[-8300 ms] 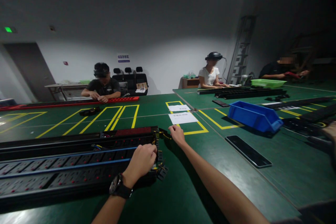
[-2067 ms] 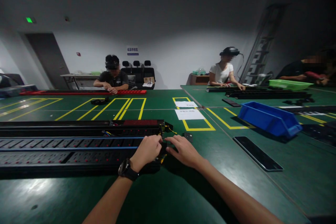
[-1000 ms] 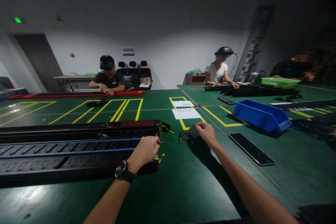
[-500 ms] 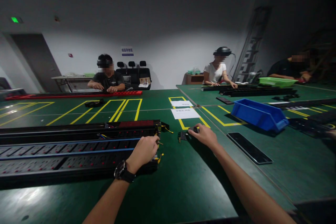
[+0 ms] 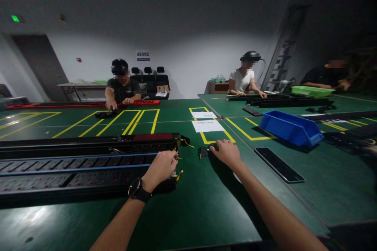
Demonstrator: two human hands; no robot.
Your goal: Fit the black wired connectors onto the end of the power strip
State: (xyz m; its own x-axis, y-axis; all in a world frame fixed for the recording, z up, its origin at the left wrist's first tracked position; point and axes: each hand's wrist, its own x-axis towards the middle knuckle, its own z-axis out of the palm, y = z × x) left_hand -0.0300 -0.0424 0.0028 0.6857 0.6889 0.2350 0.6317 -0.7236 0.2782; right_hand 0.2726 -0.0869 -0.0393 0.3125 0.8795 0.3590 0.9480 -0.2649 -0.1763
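Note:
Long black socket strips [image 5: 97, 178] with red-marked outlets and blue edge lines lie on the left of the green table. My left hand [image 5: 163, 166], with a black watch on its wrist, rests at their right end. Its fingers are closed there; a small brass-coloured bit [image 5: 179, 158] pokes out beside them, and what they pinch is hidden. Yellow-tipped wires [image 5: 179, 175] stick out of the strip's end just below. Farther right, my right hand [image 5: 227, 152] is closed on a small black plate [image 5: 204, 151] with brass-coloured posts, low over the table. Its fingertips are partly hidden.
A dark phone [image 5: 279, 165] lies right of my right arm, with a blue bin [image 5: 290, 129] beyond it. White paper sheets [image 5: 207, 126] and yellow tape mark the table ahead. Several co-workers sit across, near a red rail [image 5: 147, 102] and a green tray [image 5: 312, 91].
My right hand and the black plate have shifted slightly left. My left hand stays at the strip's end. The co-worker across on the left has reached out to a dark item on the table.

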